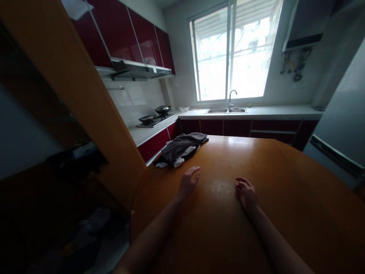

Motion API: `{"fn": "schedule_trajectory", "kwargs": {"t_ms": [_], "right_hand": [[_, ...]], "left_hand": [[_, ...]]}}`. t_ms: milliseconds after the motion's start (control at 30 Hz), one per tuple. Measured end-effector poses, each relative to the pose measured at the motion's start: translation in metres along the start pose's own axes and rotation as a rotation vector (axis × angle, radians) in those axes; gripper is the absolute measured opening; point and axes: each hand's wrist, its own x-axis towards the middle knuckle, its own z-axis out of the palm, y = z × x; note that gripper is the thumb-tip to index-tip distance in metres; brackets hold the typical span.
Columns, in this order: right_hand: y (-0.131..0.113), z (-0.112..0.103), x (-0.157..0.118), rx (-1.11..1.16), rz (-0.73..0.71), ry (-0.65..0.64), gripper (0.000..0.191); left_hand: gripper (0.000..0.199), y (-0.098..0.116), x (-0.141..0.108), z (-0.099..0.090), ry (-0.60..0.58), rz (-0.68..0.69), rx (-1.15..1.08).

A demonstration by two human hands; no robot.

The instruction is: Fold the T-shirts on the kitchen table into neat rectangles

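My left hand (pixel 189 182) is over the wooden table (pixel 216 217), its fingers stretched forward and the thumb apart from them. It holds nothing. Just beyond it lies a crumpled pile of dark grey clothes (pixel 182 146), with white and black cloth showing underneath; hand and pile look apart. To the right, my right hand (pixel 246 193) rests on its side at the tabletop, fingers loosely bent inward, the uppermost one straighter. Nothing shows in it. Bare tabletop with a few faint marks lies between the two hands.
Behind the table run a white counter (pixel 273 110), a sink (pixel 218 111) with a faucet (pixel 231 98), and a stove (pixel 156 121) bearing two pans. A wooden post (pixel 94 95) rises at left. A refrigerator (pixel 342 102) stands at right.
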Motion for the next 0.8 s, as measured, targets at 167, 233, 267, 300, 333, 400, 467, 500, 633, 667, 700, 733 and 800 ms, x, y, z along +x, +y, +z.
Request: {"fn": "schedule_trajectory", "kwargs": {"t_ms": [167, 233, 267, 300, 333, 400, 467, 500, 633, 667, 700, 733, 800], "right_hand": [[0.000, 0.000, 0.001, -0.013, -0.030, -0.003, 0.024], [-0.001, 0.000, 0.001, -0.012, -0.036, 0.000, 0.025], [-0.002, 0.001, 0.000, -0.007, -0.036, 0.002, 0.025], [-0.002, 0.001, 0.000, 0.002, -0.036, 0.006, 0.025], [-0.003, 0.002, 0.000, 0.011, -0.035, 0.011, 0.026], [-0.003, 0.003, 0.000, 0.026, -0.031, 0.018, 0.026], [-0.004, 0.004, 0.000, 0.037, -0.029, 0.025, 0.026], [-0.004, 0.004, 0.001, 0.040, -0.027, 0.026, 0.027], [-0.004, 0.005, 0.001, 0.046, -0.026, 0.028, 0.027], [-0.004, 0.006, 0.001, 0.044, -0.027, 0.027, 0.026], [-0.004, 0.006, 0.000, 0.043, -0.029, 0.026, 0.026], [-0.004, 0.007, 0.000, 0.040, -0.029, 0.023, 0.025], [-0.005, 0.007, -0.001, 0.036, -0.029, 0.016, 0.025]], "left_hand": [[0.043, -0.054, 0.056, -0.058, 0.270, -0.209, 0.384], [0.061, -0.074, 0.070, -0.073, 0.256, -0.349, 0.531], [0.069, -0.083, 0.073, -0.078, 0.243, -0.427, 0.581], [0.075, -0.091, 0.075, -0.081, 0.230, -0.496, 0.613], [0.078, -0.097, 0.075, -0.084, 0.220, -0.550, 0.629], [0.071, -0.105, 0.074, -0.086, 0.212, -0.600, 0.630], [0.051, -0.109, 0.071, -0.088, 0.205, -0.592, 0.613], [0.040, -0.108, 0.069, -0.089, 0.203, -0.574, 0.601], [0.025, -0.095, 0.069, -0.087, 0.221, -0.431, 0.549], [0.025, -0.089, 0.070, -0.086, 0.226, -0.384, 0.534], [0.025, -0.082, 0.071, -0.083, 0.229, -0.335, 0.517], [0.024, -0.075, 0.073, -0.079, 0.228, -0.284, 0.498], [0.023, -0.059, 0.076, -0.070, 0.218, -0.185, 0.456]]}}
